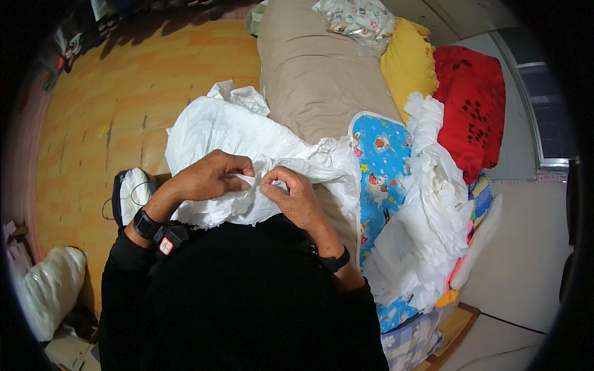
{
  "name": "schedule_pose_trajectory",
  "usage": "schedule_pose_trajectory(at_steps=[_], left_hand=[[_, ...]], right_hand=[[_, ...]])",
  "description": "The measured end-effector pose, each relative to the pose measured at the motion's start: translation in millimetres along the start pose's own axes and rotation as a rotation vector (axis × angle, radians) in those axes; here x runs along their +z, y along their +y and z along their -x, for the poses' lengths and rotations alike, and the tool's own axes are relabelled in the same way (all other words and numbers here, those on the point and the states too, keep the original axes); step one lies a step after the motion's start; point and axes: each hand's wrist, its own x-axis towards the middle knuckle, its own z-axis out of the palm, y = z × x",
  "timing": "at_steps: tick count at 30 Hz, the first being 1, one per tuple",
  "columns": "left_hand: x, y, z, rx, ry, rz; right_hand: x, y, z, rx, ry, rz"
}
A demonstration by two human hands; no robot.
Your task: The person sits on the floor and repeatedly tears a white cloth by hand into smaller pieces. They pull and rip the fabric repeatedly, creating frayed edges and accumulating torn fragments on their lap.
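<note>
A large crumpled white cloth with ragged edges lies across my lap and over the edge of the bed. My left hand pinches a fold of it between thumb and fingers. Close by on the right, my right hand has thumb and forefinger together at the same gathered fold; the fingertips partly hide what they grip. To the right, a heap of torn white wadding or cloth rests on a blue cartoon-print mat.
A yellow pillow, a red seed-patterned cushion and a print bundle in clear plastic lie along the bed. Left is yellowish wood-look flooring, with a dark-edged bag beside me and a white plastic-wrapped bundle.
</note>
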Motion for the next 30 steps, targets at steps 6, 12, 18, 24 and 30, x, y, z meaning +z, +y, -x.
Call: schedule_pose_trajectory(at_steps=[6, 12, 18, 24, 30], left_hand=[[-18.0, 2.6, 11.0, -0.069, 0.087, 0.030], [-20.4, 18.9, 16.7, 0.052, -0.032, -0.011], [1.9, 30.3, 16.3, 0.103, -0.424, 0.049], [21.8, 26.8, 1.8, 0.113, -0.490, -0.022], [39.0, 18.9, -20.5, 0.119, -0.433, -0.334]], right_hand=[[-63.6, 34.4, 22.9, 0.164, 0.408, 0.093], [-103.5, 65.5, 48.8, 0.058, 0.492, 0.718], [-98.3, 106.1, 56.0, 0.165, 0.499, 0.841], [-115.9, 120.8, 54.9, 0.118, 0.768, 0.578], [-120.6, 97.6, 34.6, 0.075, 0.881, 0.156]])
